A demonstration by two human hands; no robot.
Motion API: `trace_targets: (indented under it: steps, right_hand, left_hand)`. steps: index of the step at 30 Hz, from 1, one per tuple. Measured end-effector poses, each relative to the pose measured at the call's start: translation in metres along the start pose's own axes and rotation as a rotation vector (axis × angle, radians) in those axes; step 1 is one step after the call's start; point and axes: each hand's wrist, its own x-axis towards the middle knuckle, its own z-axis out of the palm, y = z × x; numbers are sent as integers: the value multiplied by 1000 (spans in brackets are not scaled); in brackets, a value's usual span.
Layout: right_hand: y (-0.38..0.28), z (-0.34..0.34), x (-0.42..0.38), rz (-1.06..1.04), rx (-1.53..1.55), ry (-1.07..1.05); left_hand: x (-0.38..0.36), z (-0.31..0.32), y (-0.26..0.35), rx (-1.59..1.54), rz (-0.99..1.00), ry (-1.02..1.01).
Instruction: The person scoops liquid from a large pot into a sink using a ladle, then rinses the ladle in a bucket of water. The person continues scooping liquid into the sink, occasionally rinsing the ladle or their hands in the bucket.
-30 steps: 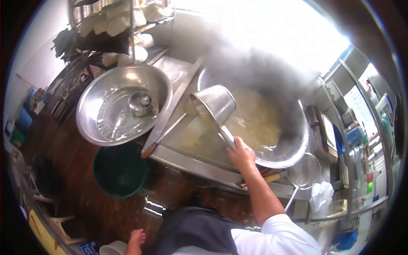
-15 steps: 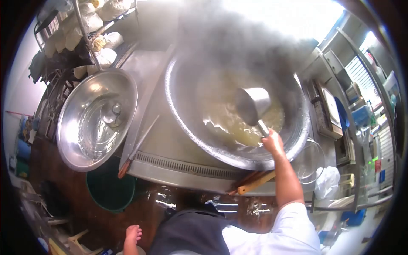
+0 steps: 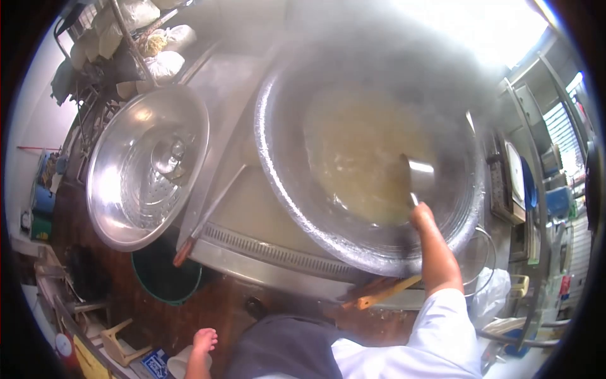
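My right hand [image 3: 421,215] is closed around the short handle of a metal ladle [image 3: 421,177]. The ladle's bowl is tilted over the right side of a big, wide pot [image 3: 303,218] of steaming yellowish liquid [image 3: 363,151]. Steam blurs the pot's far side. Down at my left side, my left hand [image 3: 205,340] hangs above the floor with its fingers loosely apart and nothing in them.
A large steel bowl [image 3: 104,211] with water in it stands left of the pot. A wooden-handled tool [image 3: 208,215] lies on the steel counter [image 3: 274,278]. Below are a green bucket [image 3: 142,281] and a wooden handle [image 3: 385,294]. Wire racks stand at right.
My right hand has moved slightly right and nearer with the ladle, whose bowl has turned more onto its side. The view has shifted a little. My left hand stays low.
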Motion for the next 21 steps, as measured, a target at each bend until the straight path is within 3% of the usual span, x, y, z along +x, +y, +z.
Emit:
trace_targets:
  steps: [2, 3, 5, 10, 16, 21]
  right_hand:
    - [-45, -23, -24, 4, 61, -259]
    - [-54, -23, -32, -18, 163, -279]
    - [-69, -13, -28, -110, 88, -439]
    - [-109, -22, -99, -133, 596, -720]
    - [-107, -48, -196, -161, 960, -794]
    - [-112, -50, -277, -277, 1053, -660]
  left_hand:
    - [9, -4, -16, -33, 5, -28]
    - [15, -6, -23, -19, -18, -42]
    - [20, -9, -24, -3, -33, -61]
    - [32, -24, -33, -15, -7, -43]
    - [47, -42, -51, -36, 19, -41]
    - [59, -48, -71, -100, -32, -47]
